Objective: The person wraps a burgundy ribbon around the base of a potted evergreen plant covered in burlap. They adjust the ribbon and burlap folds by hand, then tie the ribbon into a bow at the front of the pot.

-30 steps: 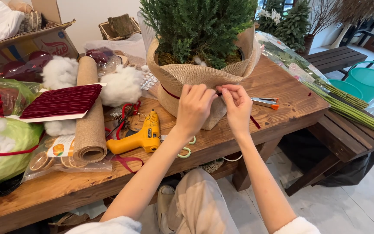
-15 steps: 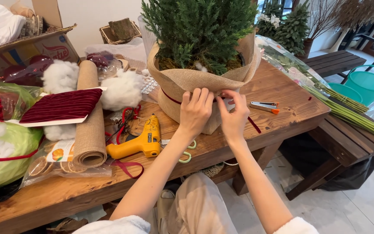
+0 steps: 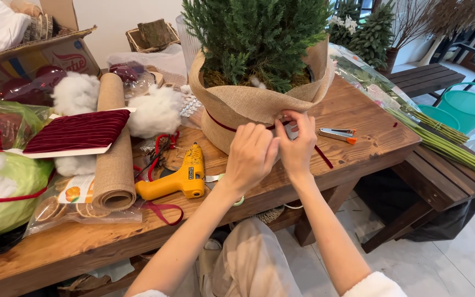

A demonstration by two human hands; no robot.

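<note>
Mid-wrap: left hand (image 3: 251, 157) and right hand (image 3: 298, 144), each grip pinched on the dark red ribbon (image 3: 221, 122) circling the burlap-wrapped pot (image 3: 248, 104) at the desk's (image 3: 358, 143) front right. Inside, a small evergreen (image 3: 257, 36) over moss. Likely next: a tight, level knot. Nearby, yellow glue gun (image 3: 174, 179)

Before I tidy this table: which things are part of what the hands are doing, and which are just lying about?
In use:
left hand
right hand
burlap wrap
dark red ribbon
small tree

Lying about:
yellow glue gun
burlap roll
cotton tufts
snips
cardboard box
</note>
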